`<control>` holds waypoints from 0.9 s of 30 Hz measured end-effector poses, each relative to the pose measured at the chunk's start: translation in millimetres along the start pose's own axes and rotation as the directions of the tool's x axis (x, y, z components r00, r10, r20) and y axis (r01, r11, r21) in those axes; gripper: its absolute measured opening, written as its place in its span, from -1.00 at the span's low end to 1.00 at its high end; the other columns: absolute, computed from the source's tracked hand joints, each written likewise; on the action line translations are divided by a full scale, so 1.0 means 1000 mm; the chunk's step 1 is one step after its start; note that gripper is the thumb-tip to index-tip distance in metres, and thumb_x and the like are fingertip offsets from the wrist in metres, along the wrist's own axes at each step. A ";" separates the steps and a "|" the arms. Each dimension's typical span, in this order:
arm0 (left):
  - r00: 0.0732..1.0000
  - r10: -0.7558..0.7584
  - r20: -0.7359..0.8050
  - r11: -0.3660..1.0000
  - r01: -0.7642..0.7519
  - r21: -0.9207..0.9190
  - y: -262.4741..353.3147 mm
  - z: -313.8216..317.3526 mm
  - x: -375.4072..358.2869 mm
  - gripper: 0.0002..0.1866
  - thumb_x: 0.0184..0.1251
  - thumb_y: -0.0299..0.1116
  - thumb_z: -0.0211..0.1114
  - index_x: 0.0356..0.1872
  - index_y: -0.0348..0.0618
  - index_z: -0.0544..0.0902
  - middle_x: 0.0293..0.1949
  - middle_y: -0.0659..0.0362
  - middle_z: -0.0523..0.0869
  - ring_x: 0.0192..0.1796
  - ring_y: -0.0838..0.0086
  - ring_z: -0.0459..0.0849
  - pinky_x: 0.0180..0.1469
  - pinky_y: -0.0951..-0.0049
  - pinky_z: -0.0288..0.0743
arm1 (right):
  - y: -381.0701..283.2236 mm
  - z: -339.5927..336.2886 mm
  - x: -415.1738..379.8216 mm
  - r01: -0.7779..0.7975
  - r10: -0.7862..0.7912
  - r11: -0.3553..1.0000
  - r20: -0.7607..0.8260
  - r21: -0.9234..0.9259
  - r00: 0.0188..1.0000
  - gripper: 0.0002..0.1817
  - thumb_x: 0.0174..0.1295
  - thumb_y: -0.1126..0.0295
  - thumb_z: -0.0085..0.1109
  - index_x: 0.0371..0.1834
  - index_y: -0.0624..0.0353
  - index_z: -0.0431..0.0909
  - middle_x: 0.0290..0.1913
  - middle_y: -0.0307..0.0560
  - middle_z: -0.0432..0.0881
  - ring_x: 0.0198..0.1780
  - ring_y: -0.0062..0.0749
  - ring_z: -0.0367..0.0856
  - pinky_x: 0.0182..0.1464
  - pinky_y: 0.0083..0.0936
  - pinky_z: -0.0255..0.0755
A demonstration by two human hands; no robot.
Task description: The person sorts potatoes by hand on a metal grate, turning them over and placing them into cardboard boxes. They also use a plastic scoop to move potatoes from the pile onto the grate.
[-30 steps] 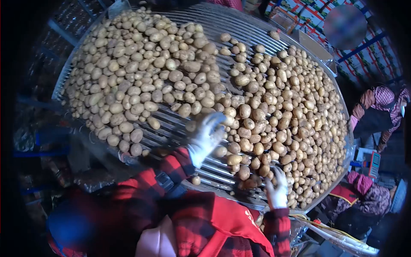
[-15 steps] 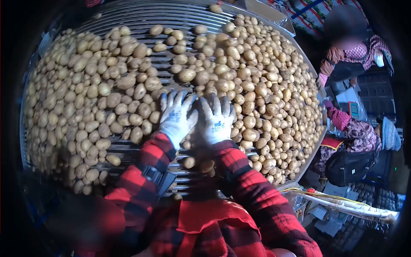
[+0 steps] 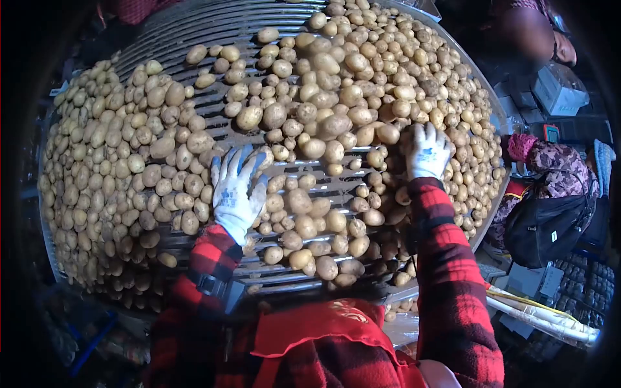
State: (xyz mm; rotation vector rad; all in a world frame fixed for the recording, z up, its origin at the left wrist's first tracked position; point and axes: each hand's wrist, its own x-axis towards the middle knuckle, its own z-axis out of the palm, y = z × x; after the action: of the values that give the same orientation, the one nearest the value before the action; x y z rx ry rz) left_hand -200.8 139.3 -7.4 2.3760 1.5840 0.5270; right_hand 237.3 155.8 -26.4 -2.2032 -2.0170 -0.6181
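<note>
The left hand [image 3: 236, 193] lies flat, fingers spread, gripping nothing, on potatoes [image 3: 304, 213] piled across the slatted roller bed [image 3: 194, 29]. The right hand [image 3: 427, 152] rests palm-down on the heap further right, grip loose, holding nothing I can see. The potatoes' long axes point every way.

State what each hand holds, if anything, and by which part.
Nothing is clearly held. The left hand lies open and flat on the potatoes. The right hand rests among them; whether it grips one cannot be told.
</note>
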 end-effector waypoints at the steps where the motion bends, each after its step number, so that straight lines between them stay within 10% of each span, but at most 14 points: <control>1: 1.000 -0.004 0.011 1.000 0.004 0.003 0.001 0.001 -0.002 -0.45 0.44 -0.22 0.33 0.45 0.06 0.60 0.49 0.00 0.52 0.58 -0.04 0.38 0.70 -0.28 -0.03 | 0.010 0.004 0.005 -0.122 0.125 0.992 0.110 -0.030 0.986 -0.66 0.24 0.18 0.34 0.07 -0.07 0.73 0.34 -0.08 0.63 0.31 0.00 0.58 0.41 0.28 0.24; 4: 1.000 0.007 0.021 1.000 -0.008 0.020 0.003 0.003 -0.002 -0.42 0.39 -0.22 0.37 0.44 0.05 0.60 0.49 0.00 0.51 0.56 -0.05 0.39 0.68 -0.24 0.04 | 0.002 -0.001 0.041 -0.157 0.137 0.987 -0.293 -0.047 0.946 -0.76 0.23 0.22 0.33 -0.06 -0.03 0.75 0.26 -0.05 0.70 0.23 -0.01 0.65 0.34 0.22 0.35; 8: 1.000 0.016 0.010 1.000 -0.016 -0.002 0.004 0.005 -0.001 -0.43 0.34 -0.20 0.40 0.40 0.04 0.63 0.47 -0.01 0.52 0.54 -0.05 0.40 0.64 -0.20 0.13 | -0.087 -0.016 0.109 0.449 -0.397 0.741 -0.213 0.500 0.893 -0.79 0.27 0.24 0.31 -0.10 0.02 0.75 0.13 -0.03 0.74 0.13 -0.09 0.74 0.09 -0.01 0.60; 13: 0.998 0.008 -0.062 0.998 -0.012 -0.068 -0.001 0.010 -0.006 -0.49 0.34 -0.25 0.37 0.34 0.00 0.68 0.38 0.01 0.62 0.49 -0.02 0.49 0.62 -0.12 0.22 | -0.158 -0.001 0.141 0.107 -0.193 0.974 0.491 0.197 0.850 -0.66 0.40 0.21 0.24 0.16 0.00 0.80 0.15 -0.02 0.81 0.26 0.00 0.75 0.33 -0.03 0.59; 18: 0.993 0.010 -0.122 0.992 -0.026 -0.126 -0.005 0.012 -0.008 -0.58 0.36 -0.31 0.35 0.24 -0.04 0.72 0.31 0.02 0.68 0.42 -0.01 0.56 0.56 -0.09 0.32 | -0.094 -0.010 0.089 0.132 -0.355 0.906 0.552 0.402 0.754 -0.46 0.27 0.12 0.40 0.25 0.21 0.73 0.08 0.16 0.81 0.18 0.18 0.77 0.26 -0.05 0.65; 20: 0.978 -0.032 -0.208 0.986 -0.003 -0.167 0.006 0.010 -0.008 -0.61 0.34 -0.36 0.38 0.20 -0.05 0.73 0.29 0.03 0.69 0.40 0.02 0.58 0.53 -0.06 0.36 | -0.067 -0.005 0.058 -0.001 -0.359 0.770 0.436 0.638 0.825 -0.49 0.34 0.25 0.41 0.31 0.26 0.68 0.09 0.08 0.82 0.13 -0.05 0.80 0.24 -0.21 0.66; 23: 0.956 -0.019 -0.293 0.961 -0.063 -0.268 0.042 -0.008 -0.016 -0.64 0.46 -0.46 0.31 0.24 -0.15 0.72 0.30 0.00 0.69 0.38 0.02 0.62 0.48 0.01 0.46 | -0.048 0.005 0.015 -0.634 -0.109 0.105 0.642 0.766 0.759 -0.64 0.51 0.41 0.30 0.30 0.28 0.68 0.15 -0.09 0.79 0.14 -0.41 0.73 0.25 -0.42 0.62; 24: 0.982 -0.076 -0.175 0.883 -0.015 -0.469 0.058 -0.013 -0.023 -0.66 0.53 -0.44 0.28 0.26 -0.16 0.73 0.34 0.00 0.68 0.42 0.05 0.61 0.46 0.06 0.51 | -0.048 0.001 -0.005 -0.652 0.032 -0.082 0.656 0.753 0.754 -0.66 0.55 0.42 0.27 0.30 0.27 0.68 0.15 -0.14 0.78 0.13 -0.49 0.70 0.25 -0.47 0.60; 26: 0.994 -0.099 0.055 0.530 0.099 -0.842 0.072 0.004 -0.040 -0.54 0.66 -0.23 0.24 0.48 -0.11 0.58 0.48 -0.01 0.56 0.45 0.05 0.58 0.47 0.05 0.52 | -0.068 -0.040 -0.022 -0.560 0.220 -0.024 0.551 0.828 0.805 -0.66 0.57 0.37 0.27 0.30 0.28 0.68 0.14 -0.13 0.78 0.14 -0.47 0.72 0.25 -0.46 0.60; 27: 0.924 -0.219 0.314 0.036 0.329 -0.944 0.088 0.006 -0.046 -0.45 0.70 -0.11 0.19 0.57 -0.08 0.45 0.54 -0.01 0.48 0.47 0.06 0.58 0.48 0.02 0.51 | -0.089 -0.084 -0.023 -0.573 0.209 -0.107 0.582 0.812 0.786 -0.66 0.55 0.37 0.28 0.29 0.27 0.69 0.13 -0.11 0.79 0.13 -0.40 0.73 0.26 -0.44 0.60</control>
State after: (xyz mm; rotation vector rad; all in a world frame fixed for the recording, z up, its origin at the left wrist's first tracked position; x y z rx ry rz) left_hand -140.5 63.2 13.6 0.9163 0.9391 0.9752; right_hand 129.7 117.1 24.6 -1.6144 -0.8756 1.0370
